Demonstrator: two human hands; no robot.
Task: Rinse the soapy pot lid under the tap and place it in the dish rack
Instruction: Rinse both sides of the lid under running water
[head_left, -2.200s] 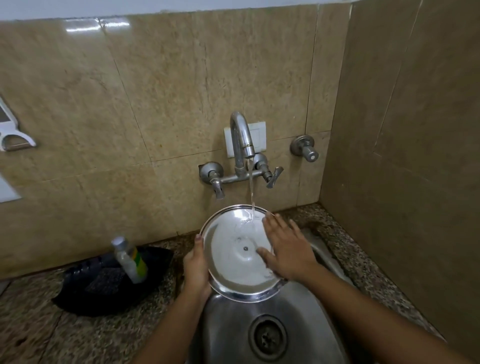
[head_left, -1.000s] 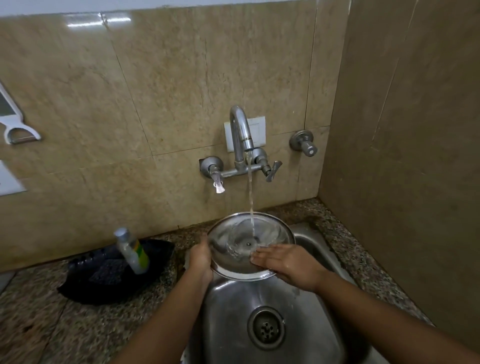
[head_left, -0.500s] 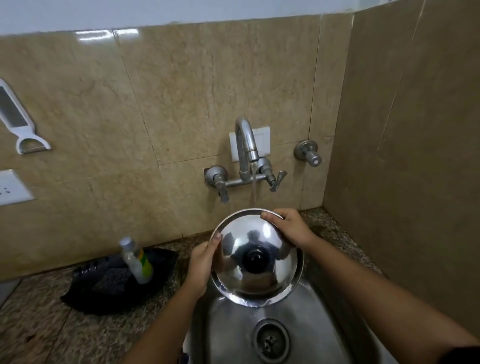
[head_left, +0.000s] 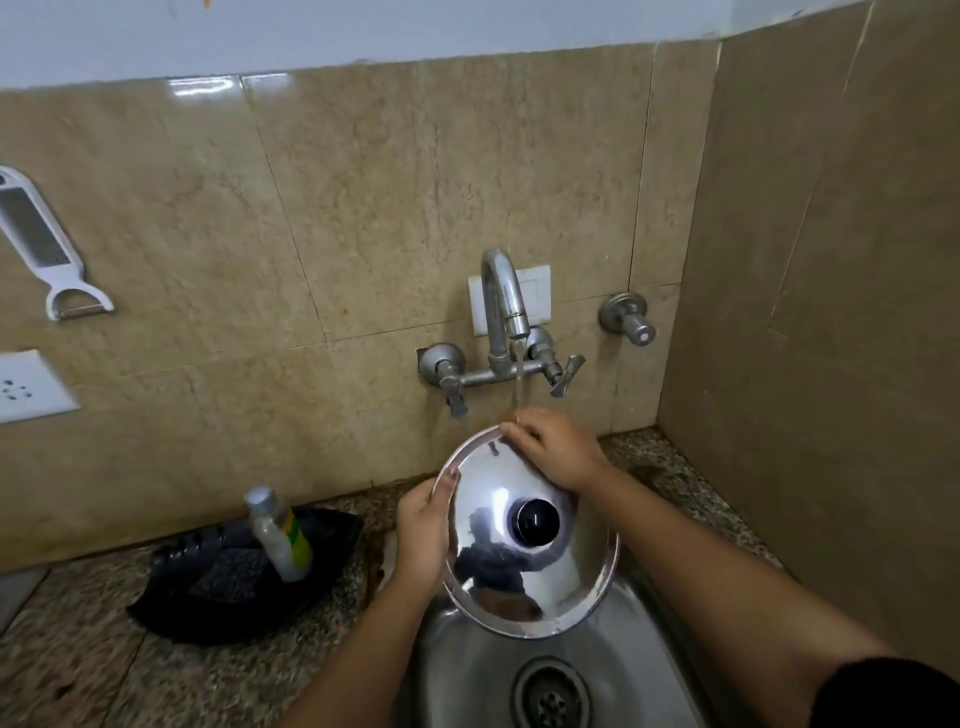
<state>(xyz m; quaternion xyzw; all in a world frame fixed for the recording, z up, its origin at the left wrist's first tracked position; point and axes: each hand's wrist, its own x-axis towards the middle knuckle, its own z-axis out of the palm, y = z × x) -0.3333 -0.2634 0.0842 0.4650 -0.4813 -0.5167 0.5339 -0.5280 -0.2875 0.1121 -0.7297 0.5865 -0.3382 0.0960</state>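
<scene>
Head view. The rinsing step is in hand. The pot lid (head_left: 530, 540) is being held over the sink (head_left: 613, 670), directly below the tap (head_left: 503, 306), tilted with its domed outer face and black knob (head_left: 535, 521) toward the camera. The left hand (head_left: 423, 535) is gripping the lid's left rim, fingers curled over the edge. The right hand (head_left: 553, 449) is closed on the upper rim, just below the tap spout. The water stream (head_left: 518, 382) is running from the tap and is landing at the right hand and the upper rim.

Judgement: the outer face is being rinsed. The next move calls for a firm two-hand grip on a wet, slippery rim while the lid is being carried out of the stream to the dish rack.

Limits of the view: no dish rack is showing. Soap residue cannot be made out on the mirror-like surface. The lid's inner face is turned away. The sink is being cut off at the bottom edge, below the tap.
</scene>
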